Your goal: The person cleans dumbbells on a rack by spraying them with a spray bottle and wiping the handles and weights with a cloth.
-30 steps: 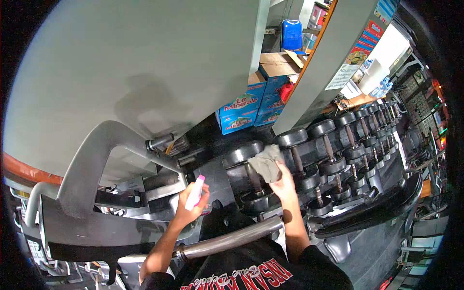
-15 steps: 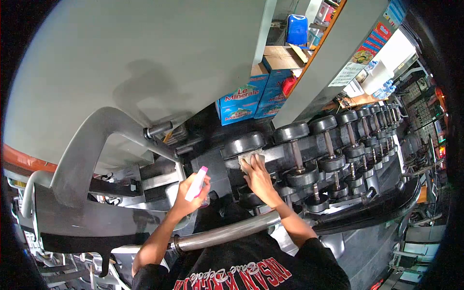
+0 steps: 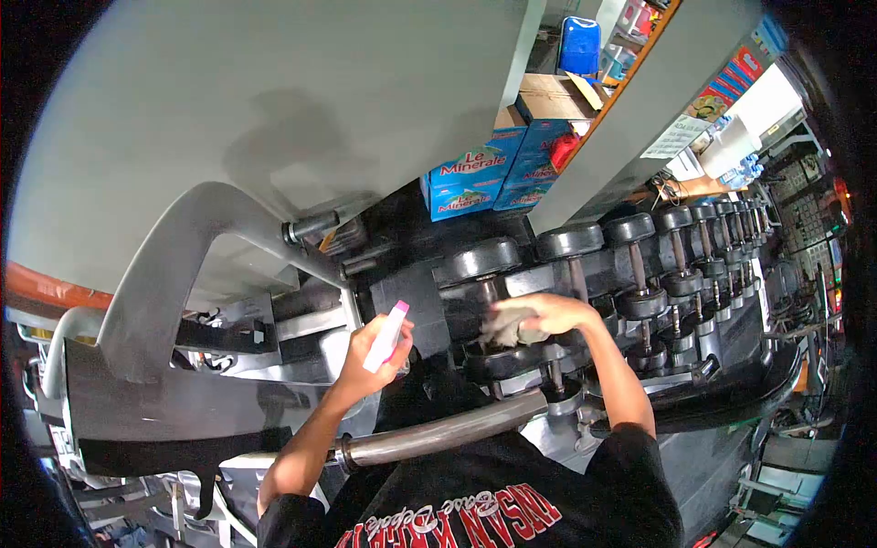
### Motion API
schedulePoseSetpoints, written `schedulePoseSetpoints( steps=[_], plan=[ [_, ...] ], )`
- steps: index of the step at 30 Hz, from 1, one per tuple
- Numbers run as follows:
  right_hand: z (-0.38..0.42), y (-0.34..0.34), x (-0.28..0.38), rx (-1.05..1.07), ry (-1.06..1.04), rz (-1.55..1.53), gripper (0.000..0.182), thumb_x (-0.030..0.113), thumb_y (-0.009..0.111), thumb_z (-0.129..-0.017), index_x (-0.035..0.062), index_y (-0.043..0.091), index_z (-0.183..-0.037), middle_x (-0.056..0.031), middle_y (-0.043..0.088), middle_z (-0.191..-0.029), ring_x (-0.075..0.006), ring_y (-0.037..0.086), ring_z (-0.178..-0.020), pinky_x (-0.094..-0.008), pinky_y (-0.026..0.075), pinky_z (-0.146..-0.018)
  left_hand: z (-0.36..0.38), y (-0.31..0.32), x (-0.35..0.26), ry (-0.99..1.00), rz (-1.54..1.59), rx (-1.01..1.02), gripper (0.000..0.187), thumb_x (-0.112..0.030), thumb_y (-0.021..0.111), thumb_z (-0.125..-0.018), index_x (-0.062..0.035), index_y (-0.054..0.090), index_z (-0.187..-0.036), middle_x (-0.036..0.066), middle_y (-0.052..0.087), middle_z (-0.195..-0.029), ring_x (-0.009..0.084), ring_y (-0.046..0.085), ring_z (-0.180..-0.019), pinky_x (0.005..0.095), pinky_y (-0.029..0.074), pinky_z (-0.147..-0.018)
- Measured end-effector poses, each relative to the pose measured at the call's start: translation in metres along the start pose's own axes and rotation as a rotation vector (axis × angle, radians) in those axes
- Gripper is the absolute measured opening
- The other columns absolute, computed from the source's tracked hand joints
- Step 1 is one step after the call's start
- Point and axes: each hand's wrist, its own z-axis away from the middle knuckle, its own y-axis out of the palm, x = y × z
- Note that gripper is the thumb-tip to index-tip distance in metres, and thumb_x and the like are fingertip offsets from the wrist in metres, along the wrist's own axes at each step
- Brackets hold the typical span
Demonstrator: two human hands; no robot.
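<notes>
My left hand [image 3: 364,370] is closed round a white spray bottle [image 3: 384,340] with a pink nozzle tip, held upright in front of my body. A crumpled grey cloth [image 3: 508,327] is bunched in the fingers of my right hand [image 3: 554,313]. Hand and cloth lie over the handle of the nearest dumbbell [image 3: 480,259], close to its near head [image 3: 502,363], and cover part of the handle. To the right of this hand, a second dumbbell [image 3: 570,240] rests on the rack.
Several more black dumbbells [image 3: 639,301] run along the rack to the right. A thick metal bar [image 3: 448,427] crosses before my body, and a grey machine frame [image 3: 151,274] stands at left. Blue cartons [image 3: 466,183] are stacked by the wall [image 3: 274,73].
My right hand has lifted from beside the dumbbell's far head and come back toward its near head, the cloth now bunched instead of flat. My left hand keeps the spray bottle.
</notes>
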Motion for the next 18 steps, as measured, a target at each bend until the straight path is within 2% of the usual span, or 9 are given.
schedulePoseSetpoints(
  steps=[3,5,6,9,13,14,15,17,18],
  plan=[
    [-0.006,0.011,0.039,-0.273,0.071,0.167,0.062,-0.004,0.058,-0.078,0.0136,0.045,-0.136,-0.0148,0.055,-0.130,-0.0285,0.055,-0.117,-0.0370,0.044,-0.098,-0.003,-0.003,-0.003,-0.014,-0.003,-0.022,0.016,-0.001,0.063,-0.085,-0.0018,0.058,-0.101,0.002,0.061,-0.083,0.0070,0.057,-0.063,0.0227,0.047,-0.053],
    [-0.023,0.040,0.019,-0.324,0.079,0.707,0.061,-0.001,0.061,-0.076,0.0148,0.048,-0.134,-0.0147,0.052,-0.132,-0.0295,0.053,-0.119,-0.0373,0.044,-0.099,-0.005,-0.002,-0.007,-0.056,0.020,-0.031,0.018,0.000,0.063,-0.084,-0.0016,0.058,-0.101,0.003,0.061,-0.084,0.0067,0.058,-0.063,0.0226,0.046,-0.054],
    [-0.027,0.048,0.012,-0.330,-0.061,0.901,0.058,0.003,0.063,-0.075,0.0168,0.052,-0.130,-0.0116,0.049,-0.133,-0.0262,0.047,-0.126,-0.0383,0.040,-0.104,-0.006,0.000,-0.005,-0.069,0.054,-0.045,0.019,0.000,0.064,-0.084,-0.0018,0.058,-0.102,0.003,0.062,-0.084,0.0071,0.057,-0.064,0.0227,0.045,-0.055],
    [-0.038,0.050,-0.004,-0.326,-0.081,1.048,0.056,0.006,0.066,-0.074,0.0184,0.054,-0.127,-0.0086,0.049,-0.133,-0.0241,0.038,-0.132,-0.0398,0.032,-0.110,-0.004,0.000,0.005,0.003,-0.015,-0.019,0.020,0.000,0.064,-0.084,-0.0023,0.059,-0.102,0.003,0.062,-0.082,0.0076,0.057,-0.064,0.0229,0.045,-0.056],
    [-0.045,0.053,-0.013,-0.288,-0.052,1.020,0.057,0.015,0.071,-0.072,0.0186,0.055,-0.126,-0.0080,0.045,-0.137,-0.0248,0.035,-0.134,-0.0424,0.028,-0.112,-0.004,0.002,0.006,-0.044,-0.020,-0.033,0.018,0.000,0.064,-0.082,-0.0027,0.059,-0.099,0.002,0.062,-0.081,0.0075,0.056,-0.065,0.0234,0.045,-0.058],
    [-0.043,0.052,-0.017,-0.281,-0.076,1.098,0.054,0.019,0.070,-0.075,0.0184,0.055,-0.126,-0.0085,0.048,-0.135,-0.0264,0.037,-0.133,-0.0423,0.036,-0.107,-0.005,0.003,0.006,-0.044,-0.017,-0.032,0.018,0.000,0.064,-0.082,-0.0027,0.059,-0.099,0.002,0.062,-0.081,0.0075,0.056,-0.065,0.0234,0.045,-0.058],
    [-0.041,0.052,-0.017,-0.279,-0.074,1.097,0.054,0.019,0.070,-0.075,0.0184,0.055,-0.126,-0.0085,0.048,-0.135,-0.0264,0.037,-0.133,-0.0423,0.036,-0.107,-0.005,0.002,0.006,-0.040,-0.027,-0.035,0.017,0.000,0.064,-0.082,-0.0028,0.060,-0.099,0.002,0.062,-0.081,0.0073,0.056,-0.066,0.0236,0.045,-0.058],
    [-0.035,0.051,-0.018,-0.213,0.029,0.785,0.048,0.022,0.068,-0.079,0.0197,0.055,-0.125,-0.0090,0.049,-0.135,-0.0284,0.042,-0.129,-0.0417,0.045,-0.099,-0.004,0.001,0.006,-0.037,-0.037,-0.039,0.017,0.000,0.064,-0.082,-0.0029,0.060,-0.099,0.002,0.062,-0.081,0.0072,0.056,-0.066,0.0238,0.045,-0.059],
    [-0.031,0.047,-0.005,-0.051,0.061,0.795,0.044,0.024,0.061,-0.086,0.0210,0.052,-0.130,-0.0121,0.048,-0.137,-0.0288,0.044,-0.128,-0.0404,0.045,-0.100,-0.003,0.000,0.007,-0.042,-0.028,-0.043,0.017,0.000,0.064,-0.082,-0.0026,0.060,-0.099,0.002,0.062,-0.081,0.0074,0.056,-0.066,0.0240,0.045,-0.059]
  ],
)
